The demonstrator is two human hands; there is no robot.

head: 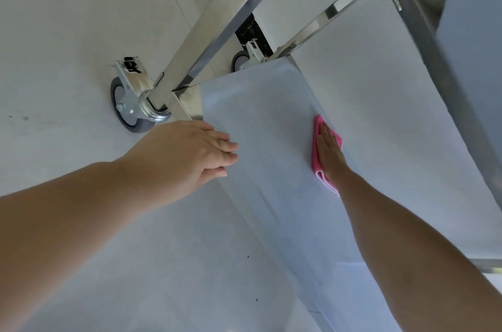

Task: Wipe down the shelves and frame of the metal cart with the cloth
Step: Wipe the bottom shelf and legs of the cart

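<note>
Nearest, left hand (201,149) rests flat, fingers straight, on the bottom shelf (271,120) edge. Across it, right hand (330,154) presses the pink cloth (317,163) flat (gripping nothing). Castors (127,103) could roll if leaned on.

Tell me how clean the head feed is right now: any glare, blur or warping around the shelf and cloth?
Head view: soft, even light, no hard shadows; the bottom shelf reads pale and washed out, bright reflections streak the frame post; wide-angle bend curves the upper shelf edge; slight blur on it; the pink cloth under the right hand and the left hand look sharp.
</note>
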